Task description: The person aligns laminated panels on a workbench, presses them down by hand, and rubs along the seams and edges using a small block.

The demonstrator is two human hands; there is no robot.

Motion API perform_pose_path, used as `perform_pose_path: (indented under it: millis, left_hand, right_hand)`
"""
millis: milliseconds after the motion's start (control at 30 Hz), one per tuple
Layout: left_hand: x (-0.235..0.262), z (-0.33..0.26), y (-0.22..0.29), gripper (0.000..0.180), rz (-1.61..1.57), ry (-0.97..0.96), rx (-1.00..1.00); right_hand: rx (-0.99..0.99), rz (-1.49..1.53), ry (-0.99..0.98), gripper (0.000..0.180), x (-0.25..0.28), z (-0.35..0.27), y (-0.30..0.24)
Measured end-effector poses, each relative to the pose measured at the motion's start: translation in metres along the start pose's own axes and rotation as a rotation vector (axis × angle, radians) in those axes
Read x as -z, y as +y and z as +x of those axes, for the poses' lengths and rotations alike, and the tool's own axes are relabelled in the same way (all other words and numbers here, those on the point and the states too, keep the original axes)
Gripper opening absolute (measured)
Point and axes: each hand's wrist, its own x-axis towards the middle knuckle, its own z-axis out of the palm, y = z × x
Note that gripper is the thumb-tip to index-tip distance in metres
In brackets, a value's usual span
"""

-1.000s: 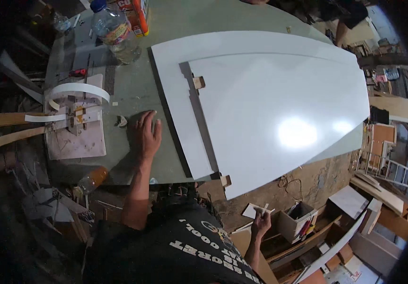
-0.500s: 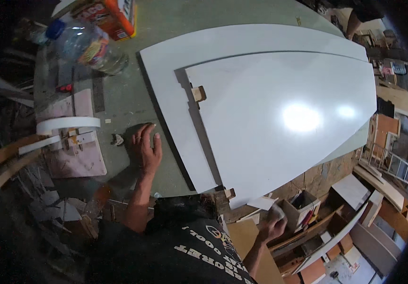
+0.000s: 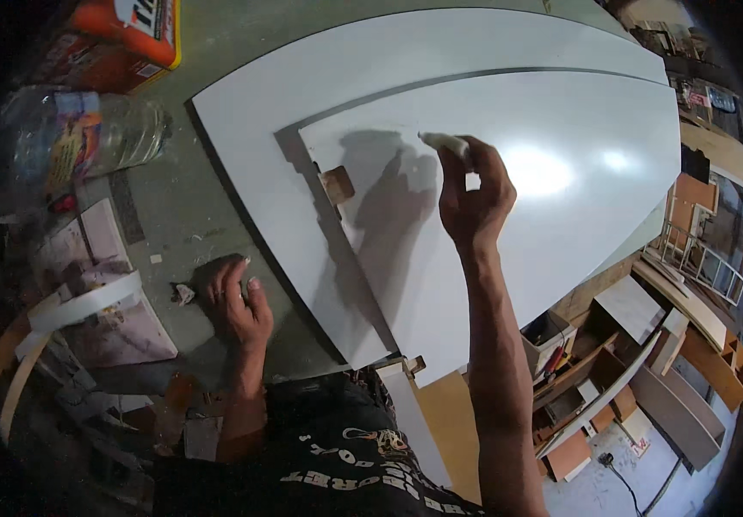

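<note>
Lowest in the frame, the person's dark printed shirt (image 3: 337,465) fills the bottom centre, with both forearms rising from it. The left hand (image 3: 238,302) lies at lower left, pressed on the grey table (image 3: 182,207) with fingers curled loosely and holding nothing; a small scrap (image 3: 183,295) sits just beside its fingertips. It has kept this place through the last second. Left of it are a curved white strip (image 3: 78,303) and a pinkish sheet (image 3: 121,327).

The change is in the right hand (image 3: 475,194). A second ago it hung low beside the table edge, at the lower right, gripping a small white stick. Now it is raised to the centre of the frame, over the upper white panel (image 3: 561,172), fingers closed round the white stick (image 3: 444,142), whose tip points up and left. Whether the tip touches the panel cannot be told; the hand's shadow falls on the panel just left of it. So the stick has been brought from below the table to the panel's surface, near its left end.

A small wooden block (image 3: 337,183) sits at the panel's left edge, on the larger lower panel (image 3: 251,138). Farther off, at upper left, are a clear plastic bottle (image 3: 96,138) and an orange box (image 3: 130,39). Wooden offcuts (image 3: 647,362) crowd the floor at right.
</note>
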Motion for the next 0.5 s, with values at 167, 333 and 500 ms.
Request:
perform_pose_path:
  millis: [167,333,500]
  left_hand:
    - [0.000,-0.002,0.003,0.032,0.003,-0.018,0.037]
    - [-0.002,-0.004,0.000,0.032,0.024,-0.027,0.051]
    - [0.000,-0.002,0.003,0.029,0.022,-0.068,0.050]
  right_hand:
    - [0.013,-0.028,-0.060,0.018,-0.009,0.024,0.011]
    - [0.003,-0.072,-0.162,0.012,-0.007,0.031,0.009]
    - [0.059,-0.122,-0.186,0.020,-0.006,0.030,0.011]
